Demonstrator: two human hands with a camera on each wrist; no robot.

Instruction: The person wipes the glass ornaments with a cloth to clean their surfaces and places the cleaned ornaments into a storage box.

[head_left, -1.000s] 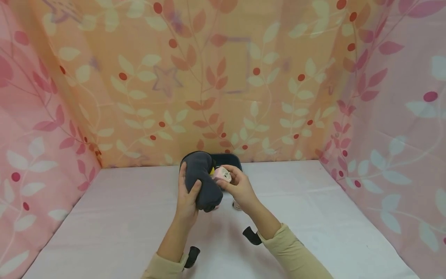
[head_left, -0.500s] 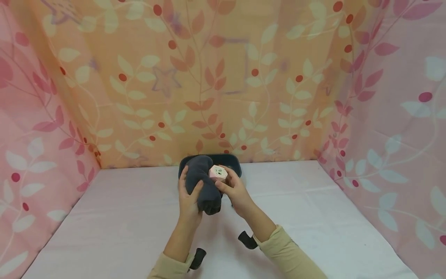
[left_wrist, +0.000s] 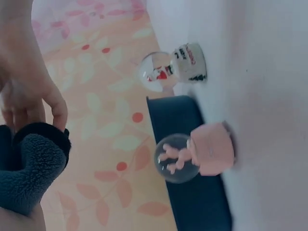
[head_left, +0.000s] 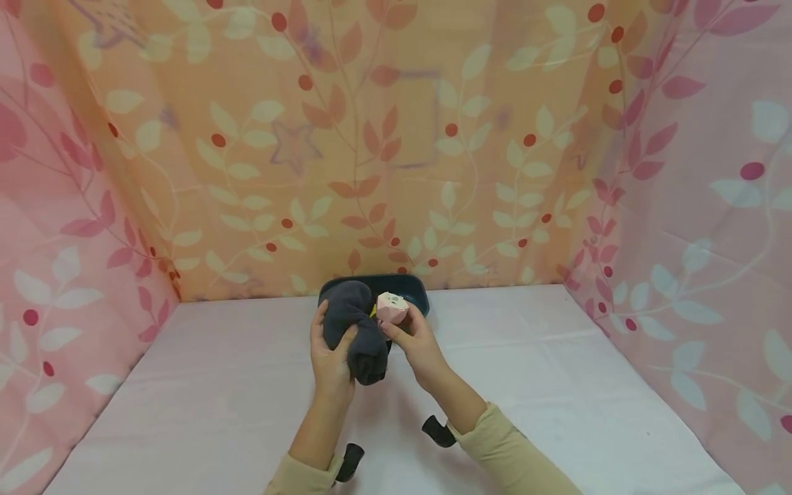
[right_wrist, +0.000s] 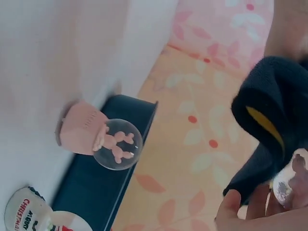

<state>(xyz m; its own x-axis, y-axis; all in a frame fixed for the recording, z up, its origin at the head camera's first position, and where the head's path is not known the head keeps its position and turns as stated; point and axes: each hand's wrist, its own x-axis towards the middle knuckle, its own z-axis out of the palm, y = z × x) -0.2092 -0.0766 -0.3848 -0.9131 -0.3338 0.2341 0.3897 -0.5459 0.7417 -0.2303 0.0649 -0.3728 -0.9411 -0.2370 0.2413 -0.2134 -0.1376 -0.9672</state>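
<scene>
In the head view my left hand [head_left: 333,357] grips a bunched dark grey cloth [head_left: 353,320], its thumb across the front. Yellow shows inside a fold of the cloth in the right wrist view. My right hand [head_left: 421,340] holds a snow globe by its pink faceted base [head_left: 392,309], its underside turned towards the head camera. Its clear ball [right_wrist: 284,190] shows beside the cloth, partly hidden by the fingers. On the table stand another pink snow globe [left_wrist: 211,150] with a balloon-dog figure and a white Christmas snow globe [left_wrist: 190,63].
A dark blue tray [head_left: 416,292] stands at the back of the white table [head_left: 526,371], against the patterned curtain [head_left: 476,206]. Black wrist devices [head_left: 350,462] hang near both sleeves. In the head view, the hands and cloth hide the standing globes.
The cloth has come down slightly and is bunched more. The held globe moved left against the cloth, then back right, its base tilting. A globe on the table is hidden now in the head view.
</scene>
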